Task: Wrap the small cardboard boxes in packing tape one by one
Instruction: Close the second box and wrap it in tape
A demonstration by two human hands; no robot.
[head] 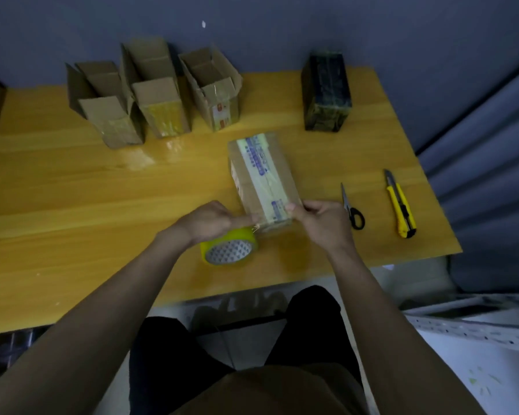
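A small cardboard box [261, 175] lies lengthwise in the middle of the wooden table [72, 190], with a pale printed tape strip running along its top. My right hand [321, 220] grips its near right corner, thumb on top. A yellow tape roll [229, 248] sits on the table just before the box. My left hand [209, 220] is above the roll and pinches the tape's loose end at the box's near edge. Three open cardboard boxes [159, 106] stand at the back left. A dark box [327, 94] wrapped in tape stands at the back right.
Black-handled scissors [352, 209] and a yellow utility knife [400, 205] lie to the right of the box. The table's near edge runs just above my knees. A blue wall is behind the table, and white shelving parts lie on the floor at right.
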